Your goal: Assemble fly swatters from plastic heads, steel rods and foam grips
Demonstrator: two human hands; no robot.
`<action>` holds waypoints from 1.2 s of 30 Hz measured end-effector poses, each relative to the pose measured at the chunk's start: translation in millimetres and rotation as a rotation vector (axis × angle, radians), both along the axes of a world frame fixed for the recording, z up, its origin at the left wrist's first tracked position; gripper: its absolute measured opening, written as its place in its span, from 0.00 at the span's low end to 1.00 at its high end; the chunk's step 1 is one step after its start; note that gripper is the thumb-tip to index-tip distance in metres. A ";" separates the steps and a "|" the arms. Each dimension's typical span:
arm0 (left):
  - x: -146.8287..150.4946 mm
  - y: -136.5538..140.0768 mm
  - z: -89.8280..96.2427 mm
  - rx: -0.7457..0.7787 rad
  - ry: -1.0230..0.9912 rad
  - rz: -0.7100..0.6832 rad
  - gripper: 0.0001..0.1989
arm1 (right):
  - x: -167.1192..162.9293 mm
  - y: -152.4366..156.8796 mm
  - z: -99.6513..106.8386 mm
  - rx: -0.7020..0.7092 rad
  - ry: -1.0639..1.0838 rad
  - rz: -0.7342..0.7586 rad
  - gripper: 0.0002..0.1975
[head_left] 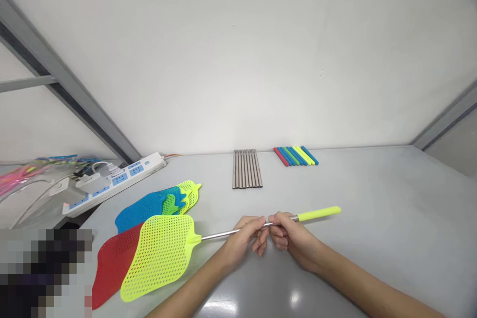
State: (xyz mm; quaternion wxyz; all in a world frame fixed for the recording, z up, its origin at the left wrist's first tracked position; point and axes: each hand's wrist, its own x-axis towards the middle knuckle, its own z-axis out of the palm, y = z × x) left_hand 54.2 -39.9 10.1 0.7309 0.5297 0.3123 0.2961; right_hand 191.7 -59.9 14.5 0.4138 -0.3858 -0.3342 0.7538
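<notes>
A yellow fly swatter [160,253] with a metal rod and a yellow grip [319,213] lies across in front of me, its perforated head to the left. My left hand [248,236] pinches the thin part of the rod between thumb and fingers. Close beside it, my right hand [286,232] grips the rod just left of the yellow grip. Under the swatter's head is a red swatter head [115,256]. Behind that, blue swatter heads [141,208], a green one [170,204] and yellow ones [193,194] overlap in a pile.
Several metal tubes [247,169] lie side by side near the wall. To their right is a row of coloured handle grips [296,156]. A white power strip [122,179] with plugs runs along the left edge of the grey table [372,198].
</notes>
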 end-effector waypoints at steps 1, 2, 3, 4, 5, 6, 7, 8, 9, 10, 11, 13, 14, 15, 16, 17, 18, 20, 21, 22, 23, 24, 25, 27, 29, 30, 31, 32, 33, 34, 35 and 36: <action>0.6 0.4 -1.3 -0.024 -0.024 -0.001 0.21 | -0.7 -0.3 0.5 -0.008 -0.007 -0.025 0.15; 1.0 0.7 -1.9 -0.044 -0.043 -0.002 0.20 | -1.2 -0.5 1.1 -0.018 -0.010 -0.047 0.14; 1.2 0.9 -1.9 -0.058 -0.057 -0.003 0.20 | -1.4 -0.5 1.8 -0.027 -0.009 -0.063 0.14; 1.2 1.1 -1.4 -0.070 -0.064 -0.002 0.19 | -1.3 -0.3 2.6 -0.036 -0.009 -0.070 0.13; 1.0 1.3 -0.7 -0.078 -0.066 -0.002 0.19 | -1.1 0.0 3.3 -0.043 -0.010 -0.073 0.13; 0.7 1.5 0.1 -0.084 -0.065 0.000 0.19 | -0.6 0.4 4.1 -0.049 -0.014 -0.069 0.13; 0.3 1.7 1.0 -0.085 -0.061 0.002 0.19 | -0.1 0.8 4.7 -0.054 -0.020 -0.064 0.13; -0.1 2.0 1.8 -0.084 -0.058 0.003 0.19 | 0.5 1.2 5.3 -0.058 -0.027 -0.059 0.13; -0.6 2.3 2.5 -0.083 -0.054 0.004 0.20 | 1.1 1.6 5.8 -0.060 -0.032 -0.056 0.14; -1.0 2.6 3.1 -0.083 -0.052 0.005 0.20 | 1.6 1.9 6.3 -0.059 -0.035 -0.055 0.14; -1.4 3.0 3.6 -0.082 -0.050 0.006 0.20 | 2.0 2.1 6.7 -0.057 -0.035 -0.055 0.14; -1.9 3.9 4.5 -0.077 -0.041 0.005 0.20 | 2.7 2.3 7.6 -0.049 -0.034 -0.055 0.14; -2.1 4.3 5.0 -0.074 -0.035 0.003 0.21 | 2.9 2.3 8.0 -0.046 -0.035 -0.055 0.14; -2.2 4.7 5.4 -0.069 -0.028 0.001 0.21 | 3.0 2.3 8.4 -0.043 -0.038 -0.055 0.14; -2.3 5.1 5.8 -0.064 -0.020 -0.003 0.21 | 3.0 2.3 8.6 -0.040 -0.042 -0.055 0.14; -2.4 5.5 6.1 -0.062 -0.012 -0.009 0.21 | 3.1 2.4 8.9 -0.037 -0.045 -0.054 0.14; -2.6 5.9 6.3 -0.061 -0.006 -0.014 0.21 | 3.2 2.7 9.0 -0.036 -0.048 -0.055 0.14; -3.3 6.8 6.7 -0.056 -0.001 -0.016 0.20 | 3.7 3.5 9.0 -0.039 -0.054 -0.063 0.14; -3.9 7.3 6.9 -0.051 -0.001 -0.011 0.20 | 4.2 4.1 8.9 -0.043 -0.054 -0.072 0.13; -4.6 7.9 7.2 -0.044 0.001 -0.003 0.20 | 4.9 4.9 8.7 -0.044 -0.052 -0.085 0.13; -5.4 8.6 7.6 -0.037 0.004 0.005 0.20 | 5.8 5.7 8.4 -0.042 -0.048 -0.098 0.12; -6.2 9.3 8.2 -0.030 0.008 0.014 0.21 | 6.8 6.5 8.1 -0.038 -0.043 -0.110 0.12; -7.1 10.1 8.9 -0.024 0.013 0.020 0.21 | 7.8 7.3 7.9 -0.034 -0.038 -0.118 0.11; -8.7 11.6 10.3 -0.018 0.021 0.028 0.20 | 10.0 8.7 7.8 -0.023 -0.033 -0.122 0.12; -10.0 12.9 11.6 -0.021 0.024 0.031 0.20 | 11.8 9.4 8.5 -0.015 -0.041 -0.117 0.12; -10.6 13.5 12.1 -0.025 0.024 0.031 0.20 | 12.6 9.6 9.0 -0.010 -0.047 -0.112 0.13; -11.1 14.0 12.4 -0.030 0.025 0.029 0.20 | 13.3 9.7 9.6 -0.005 -0.053 -0.106 0.13; -11.6 14.4 12.5 -0.032 0.025 0.029 0.20 | 14.0 9.8 10.2 0.000 -0.058 -0.101 0.13; -12.1 14.7 12.6 -0.031 0.025 0.030 0.20 | 14.6 9.9 10.8 0.004 -0.060 -0.096 0.14; -12.6 15.1 12.6 -0.026 0.025 0.031 0.20 | 15.2 10.0 11.3 0.007 -0.062 -0.094 0.14; -13.2 15.4 12.6 -0.022 0.026 0.033 0.20 | 15.7 10.2 11.6 0.011 -0.062 -0.095 0.14; -13.8 15.7 12.7 -0.016 0.028 0.036 0.20 | 16.3 10.3 11.9 0.015 -0.064 -0.098 0.14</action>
